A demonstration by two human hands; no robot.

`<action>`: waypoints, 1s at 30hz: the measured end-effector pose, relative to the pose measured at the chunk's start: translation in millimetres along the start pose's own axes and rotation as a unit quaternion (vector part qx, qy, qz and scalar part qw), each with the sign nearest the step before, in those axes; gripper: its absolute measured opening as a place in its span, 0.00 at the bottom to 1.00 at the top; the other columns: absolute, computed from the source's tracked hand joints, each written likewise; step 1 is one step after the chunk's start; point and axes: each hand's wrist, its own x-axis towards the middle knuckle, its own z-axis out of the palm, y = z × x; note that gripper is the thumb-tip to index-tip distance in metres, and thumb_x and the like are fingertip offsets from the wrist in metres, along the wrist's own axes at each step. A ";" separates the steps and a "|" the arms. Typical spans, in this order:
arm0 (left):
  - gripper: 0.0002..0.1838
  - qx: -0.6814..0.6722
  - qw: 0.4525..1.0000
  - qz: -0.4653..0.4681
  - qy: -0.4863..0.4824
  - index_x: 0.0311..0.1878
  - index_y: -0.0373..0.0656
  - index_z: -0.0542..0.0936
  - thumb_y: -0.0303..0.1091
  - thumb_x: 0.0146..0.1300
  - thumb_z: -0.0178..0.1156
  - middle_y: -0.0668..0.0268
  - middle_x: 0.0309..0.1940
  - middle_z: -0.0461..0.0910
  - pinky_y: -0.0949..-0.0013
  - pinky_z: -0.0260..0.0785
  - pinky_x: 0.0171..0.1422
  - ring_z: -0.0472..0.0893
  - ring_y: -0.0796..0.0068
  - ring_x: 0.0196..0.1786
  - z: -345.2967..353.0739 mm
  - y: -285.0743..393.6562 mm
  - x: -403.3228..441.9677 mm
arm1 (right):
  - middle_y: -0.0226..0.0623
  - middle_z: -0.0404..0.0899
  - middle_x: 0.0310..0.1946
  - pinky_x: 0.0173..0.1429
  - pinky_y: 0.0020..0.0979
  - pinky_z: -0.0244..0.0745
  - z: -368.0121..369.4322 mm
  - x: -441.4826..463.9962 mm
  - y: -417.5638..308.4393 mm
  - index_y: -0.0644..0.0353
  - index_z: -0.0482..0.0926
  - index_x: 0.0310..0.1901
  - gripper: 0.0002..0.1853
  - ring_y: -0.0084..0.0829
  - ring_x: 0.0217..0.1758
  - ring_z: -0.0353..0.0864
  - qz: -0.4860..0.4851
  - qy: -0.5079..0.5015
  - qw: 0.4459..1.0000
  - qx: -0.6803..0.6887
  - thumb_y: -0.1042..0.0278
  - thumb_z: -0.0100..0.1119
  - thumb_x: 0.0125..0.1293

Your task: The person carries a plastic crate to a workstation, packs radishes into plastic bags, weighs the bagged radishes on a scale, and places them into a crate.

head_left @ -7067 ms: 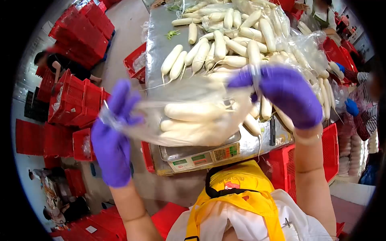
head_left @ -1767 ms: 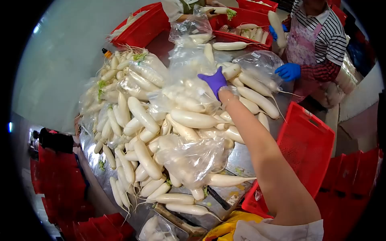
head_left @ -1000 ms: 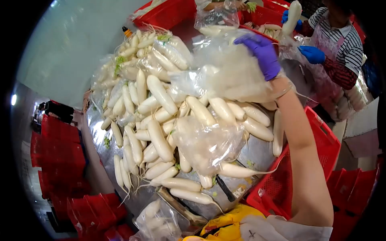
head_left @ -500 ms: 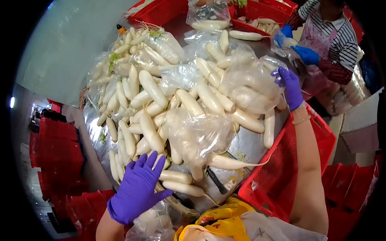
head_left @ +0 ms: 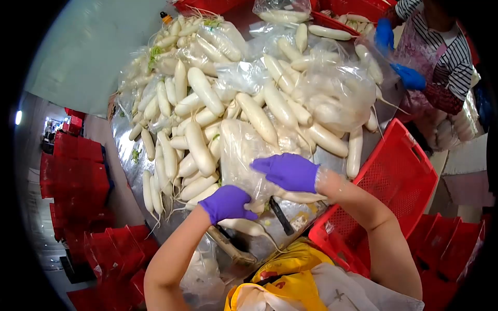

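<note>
A clear plastic bag (head_left: 239, 147) with white radishes inside lies on the near middle of the heap of radishes (head_left: 205, 93). My left hand (head_left: 227, 203), in a purple glove, is closed at the bag's lower left corner, its fingertips partly hidden. My right hand (head_left: 290, 172), gloved the same way, rests on the bag's right side with fingers stretched out toward the left. Below my left hand lies a loose radish (head_left: 241, 226) with a long thin root. A black-handled tool (head_left: 280, 216) sits on the metal table (head_left: 306, 210) just under the bag.
A red plastic crate (head_left: 384, 181) stands tilted at the table's right edge. Another filled bag (head_left: 337, 96) lies at the right of the heap. Across the table, a person with blue gloves (head_left: 409, 76) stands at the far right. Red crates (head_left: 78, 176) are stacked at left.
My right hand has come from the far right bag down to the near bag. My left hand has shifted right onto that same bag, which now lies more upright and spread.
</note>
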 end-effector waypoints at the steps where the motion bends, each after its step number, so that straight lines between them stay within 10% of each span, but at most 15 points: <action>1: 0.30 0.035 0.998 -0.034 -0.042 0.27 0.41 0.82 0.65 0.53 0.63 0.52 0.23 0.79 0.57 0.72 0.38 0.80 0.52 0.29 5.4 -4.0 -11.5 | 0.45 0.73 0.63 0.63 0.42 0.71 12.0 -2.4 6.8 0.51 0.61 0.72 0.30 0.43 0.60 0.76 0.090 -0.055 0.994 0.003 0.61 0.52 0.70; 5: 0.33 0.137 0.963 -0.174 -0.155 0.28 0.40 0.84 0.68 0.56 0.59 0.53 0.25 0.81 0.57 0.73 0.40 0.81 0.53 0.31 8.9 -30.2 -45.7 | 0.47 0.58 0.73 0.65 0.42 0.69 -8.1 5.0 7.7 0.54 0.52 0.75 0.40 0.49 0.65 0.71 0.274 0.055 0.945 -0.169 0.54 0.58 0.66; 8: 0.33 0.053 0.981 -0.176 -0.056 0.34 0.39 0.84 0.67 0.55 0.62 0.51 0.29 0.82 0.56 0.73 0.42 0.81 0.52 0.34 -0.8 -30.8 -45.4 | 0.47 0.55 0.74 0.68 0.44 0.65 -20.8 12.5 -3.2 0.57 0.54 0.75 0.42 0.49 0.68 0.67 0.280 0.117 0.947 -0.103 0.50 0.60 0.65; 12: 0.38 0.042 0.975 -0.209 0.068 0.48 0.36 0.82 0.67 0.56 0.60 0.49 0.37 0.83 0.56 0.74 0.50 0.82 0.50 0.42 -35.5 -2.5 -8.8 | 0.41 0.60 0.72 0.73 0.42 0.56 -4.0 12.1 -37.1 0.54 0.57 0.74 0.40 0.41 0.73 0.62 0.057 0.191 0.971 -0.134 0.49 0.60 0.65; 18: 0.35 0.076 0.964 -0.108 0.232 0.55 0.36 0.79 0.59 0.57 0.66 0.52 0.44 0.82 0.59 0.73 0.52 0.81 0.53 0.44 -87.3 31.4 14.2 | 0.50 0.69 0.65 0.65 0.41 0.66 -149.4 -8.5 -36.2 0.62 0.60 0.71 0.36 0.46 0.64 0.71 0.033 0.449 0.870 -0.202 0.56 0.58 0.66; 20: 0.34 0.011 0.954 -0.163 0.250 0.58 0.35 0.77 0.54 0.57 0.68 0.51 0.49 0.80 0.61 0.72 0.56 0.81 0.57 0.48 -108.5 55.1 25.6 | 0.47 0.72 0.63 0.65 0.40 0.67 -183.6 -20.0 -0.5 0.59 0.62 0.71 0.35 0.45 0.61 0.73 0.086 0.421 0.842 -0.326 0.56 0.61 0.65; 23: 0.34 0.038 0.902 -0.026 0.429 0.63 0.37 0.74 0.47 0.57 0.69 0.50 0.55 0.78 0.60 0.68 0.63 0.78 0.55 0.57 -115.0 69.0 77.5 | 0.45 0.83 0.43 0.51 0.42 0.75 -170.6 -43.2 53.6 0.53 0.82 0.49 0.22 0.44 0.43 0.82 0.286 0.025 0.881 -0.375 0.47 0.47 0.69; 25: 0.42 0.067 0.894 0.012 0.443 0.69 0.37 0.66 0.47 0.55 0.71 0.47 0.61 0.73 0.57 0.65 0.67 0.74 0.50 0.62 -124.2 81.7 119.5 | 0.41 0.83 0.49 0.56 0.41 0.75 -143.1 -34.8 42.0 0.52 0.83 0.49 0.22 0.43 0.52 0.82 0.349 -0.163 0.888 -0.251 0.47 0.46 0.68; 30: 0.57 0.116 0.869 -0.015 0.480 0.76 0.39 0.52 0.49 0.48 0.74 0.42 0.67 0.64 0.55 0.60 0.70 0.66 0.42 0.68 -122.5 93.6 220.4 | 0.44 0.83 0.42 0.53 0.43 0.75 -88.6 -45.3 31.7 0.46 0.76 0.61 0.21 0.46 0.46 0.81 0.220 -0.039 0.963 -0.148 0.56 0.50 0.68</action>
